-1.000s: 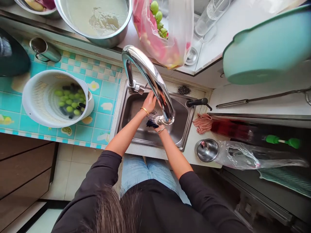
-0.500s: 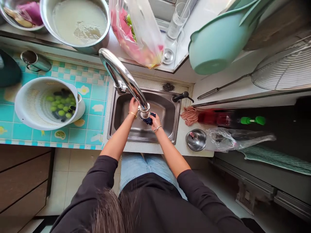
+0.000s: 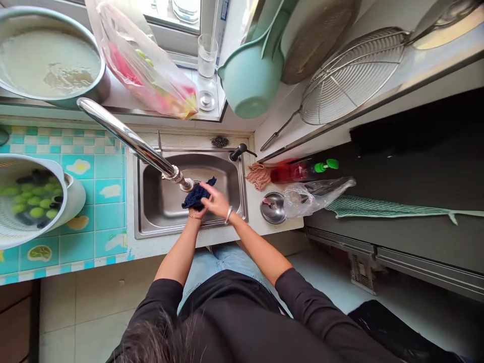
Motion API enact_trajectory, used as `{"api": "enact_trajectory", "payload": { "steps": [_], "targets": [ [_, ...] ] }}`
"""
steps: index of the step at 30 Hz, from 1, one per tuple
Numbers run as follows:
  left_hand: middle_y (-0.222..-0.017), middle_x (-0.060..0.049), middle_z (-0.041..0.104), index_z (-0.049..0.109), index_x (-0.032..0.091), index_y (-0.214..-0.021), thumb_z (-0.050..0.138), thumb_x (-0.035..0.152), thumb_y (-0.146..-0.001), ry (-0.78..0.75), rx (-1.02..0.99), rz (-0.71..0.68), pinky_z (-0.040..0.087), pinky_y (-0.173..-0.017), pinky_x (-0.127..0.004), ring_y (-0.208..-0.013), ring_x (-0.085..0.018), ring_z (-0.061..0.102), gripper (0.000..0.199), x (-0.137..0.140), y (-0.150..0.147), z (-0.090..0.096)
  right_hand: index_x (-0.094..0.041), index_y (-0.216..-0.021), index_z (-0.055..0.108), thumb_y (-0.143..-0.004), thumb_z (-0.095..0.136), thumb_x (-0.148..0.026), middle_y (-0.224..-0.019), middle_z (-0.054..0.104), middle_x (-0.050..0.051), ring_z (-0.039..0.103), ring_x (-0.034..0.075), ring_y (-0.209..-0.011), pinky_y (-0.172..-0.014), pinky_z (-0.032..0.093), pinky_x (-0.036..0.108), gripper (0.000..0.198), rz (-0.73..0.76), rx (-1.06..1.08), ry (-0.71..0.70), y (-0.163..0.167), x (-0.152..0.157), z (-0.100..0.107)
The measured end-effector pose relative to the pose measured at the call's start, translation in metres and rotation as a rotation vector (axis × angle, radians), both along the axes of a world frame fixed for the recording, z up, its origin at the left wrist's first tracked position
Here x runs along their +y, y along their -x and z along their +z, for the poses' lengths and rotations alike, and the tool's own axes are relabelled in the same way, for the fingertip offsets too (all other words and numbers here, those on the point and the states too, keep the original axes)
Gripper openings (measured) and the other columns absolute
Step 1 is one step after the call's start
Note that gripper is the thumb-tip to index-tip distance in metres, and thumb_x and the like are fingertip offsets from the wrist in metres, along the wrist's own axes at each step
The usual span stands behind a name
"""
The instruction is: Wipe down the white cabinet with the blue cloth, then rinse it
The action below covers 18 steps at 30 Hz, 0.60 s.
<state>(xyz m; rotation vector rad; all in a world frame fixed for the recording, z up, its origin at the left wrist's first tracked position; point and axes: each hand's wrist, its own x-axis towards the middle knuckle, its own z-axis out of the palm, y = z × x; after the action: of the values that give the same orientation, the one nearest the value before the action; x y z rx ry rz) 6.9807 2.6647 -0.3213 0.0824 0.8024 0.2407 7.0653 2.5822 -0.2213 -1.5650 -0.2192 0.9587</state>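
A crumpled dark blue cloth [image 3: 197, 196] is held over the steel sink [image 3: 177, 227], just below the faucet [image 3: 176, 175]. My left hand [image 3: 196, 214] is beneath the cloth and carries it; its fingers are mostly hidden by the fabric. From the right, my right hand [image 3: 217, 202] reaches to the cloth's edge, its fingers stretched and apart against the fabric. Whether water is flowing from the spout, I cannot tell.
Left of the sink stands a white basket [image 3: 71, 196] with green and dark fruit. To the right are a pinkish rag [image 3: 258, 176], a steel bowl [image 3: 273, 207] and a soap pump [image 3: 239, 152]. A large pot [image 3: 99, 83] and plastic bag [image 3: 151, 85] sit on the ledge.
My view has shifted to the right. The cloth has come into fuller view and now lies over my left hand, where before my right hand held it. Both hands are closer together.
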Motion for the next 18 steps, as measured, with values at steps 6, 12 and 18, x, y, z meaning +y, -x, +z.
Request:
{"api": "enact_trajectory", "payload": {
  "steps": [6, 12, 18],
  "targets": [
    [-0.152, -0.003, 0.061, 0.068, 0.025, -0.131, 0.025, 0.037, -0.110, 0.106, -0.083, 0.061, 0.031, -0.131, -0.049, -0.153, -0.022, 0.044, 0.049, -0.002, -0.007, 0.007, -0.025, -0.096, 0.058, -0.091, 0.045, -0.049, -0.101, 0.073, 0.006, 0.071, 0.018, -0.105, -0.109, 0.058, 0.045, 0.028, -0.648, 0.062, -0.210, -0.135, -0.109, 0.054],
    [-0.143, -0.004, 0.068, 0.071, 0.023, -0.122, 0.029, 0.038, -0.110, 0.154, -0.110, 0.078, 0.028, -0.133, -0.053, -0.153, -0.025, 0.044, 0.047, -0.007, -0.010, 0.009, -0.014, -0.126, 0.058, -0.095, 0.029, -0.068, -0.115, 0.066, 0.017, 0.073, 0.024, -0.107, -0.066, 0.070, 0.036, 0.068, -1.273, 0.401, -0.571, -0.220, -0.207, 0.100],
    [-0.143, -0.004, 0.067, 0.070, 0.023, -0.127, 0.027, 0.037, -0.110, 0.161, -0.109, 0.061, 0.023, -0.133, -0.055, -0.152, -0.025, 0.045, 0.048, -0.007, -0.004, 0.008, -0.021, -0.121, 0.058, -0.107, 0.031, -0.045, -0.103, 0.065, 0.007, 0.071, 0.015, -0.079, -0.052, 0.064, 0.028, 0.039, -1.336, 0.458, -0.542, -0.252, -0.226, 0.097]
  ]
}}
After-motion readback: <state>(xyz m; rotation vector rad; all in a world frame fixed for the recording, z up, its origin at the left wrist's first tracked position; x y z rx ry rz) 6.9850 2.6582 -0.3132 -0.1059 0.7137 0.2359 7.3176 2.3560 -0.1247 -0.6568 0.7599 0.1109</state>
